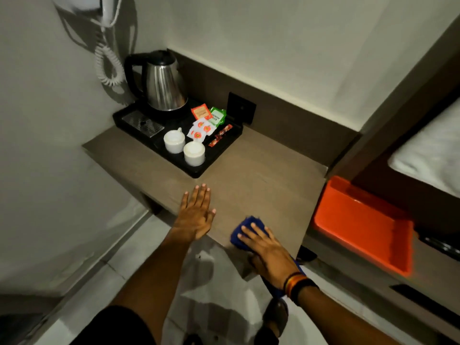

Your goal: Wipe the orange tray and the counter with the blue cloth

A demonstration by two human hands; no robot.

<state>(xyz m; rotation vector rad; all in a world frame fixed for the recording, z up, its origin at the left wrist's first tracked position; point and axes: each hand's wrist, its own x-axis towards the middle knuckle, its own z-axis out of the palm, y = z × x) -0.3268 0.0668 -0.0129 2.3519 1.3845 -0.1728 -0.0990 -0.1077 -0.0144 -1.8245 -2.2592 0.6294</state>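
Observation:
My right hand [267,253] presses the blue cloth [249,224] flat onto the brown counter [261,180] at its near right corner; part of the cloth hangs down past my wrist. My left hand [195,214] lies palm down on the counter's front edge, fingers spread, holding nothing. The orange tray [358,225] sits empty on a lower ledge to the right of the counter, apart from both hands.
A black tray [219,155] at the counter's back left holds a steel kettle [163,83], two white cups [184,148] and sachets [206,120]. A black wall socket [241,107] sits behind it. A white bed [433,155] is at the right. A coiled cord [107,63] hangs on the left wall.

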